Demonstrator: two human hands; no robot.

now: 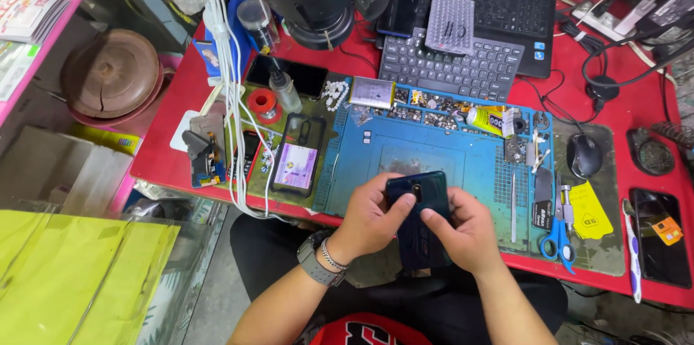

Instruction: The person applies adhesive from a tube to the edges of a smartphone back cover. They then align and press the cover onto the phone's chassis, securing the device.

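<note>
Your left hand point(370, 218) and right hand point(466, 233) both close around a dark blue, glossy slab-shaped smartphone point(419, 218), held back-side up just above the near edge of the blue rubber work mat point(434, 164). Your left thumb presses near the phone's small round camera lens; your right fingers curl over its lower half. A grey wristwatch and a beaded metal bracelet point(331, 257) circle your left wrist. Blue-handled scissors point(558, 233) lie to the right on the mat, and a black oval mouse point(584, 155) rests beyond them on the red tabletop point(163, 150).
</note>
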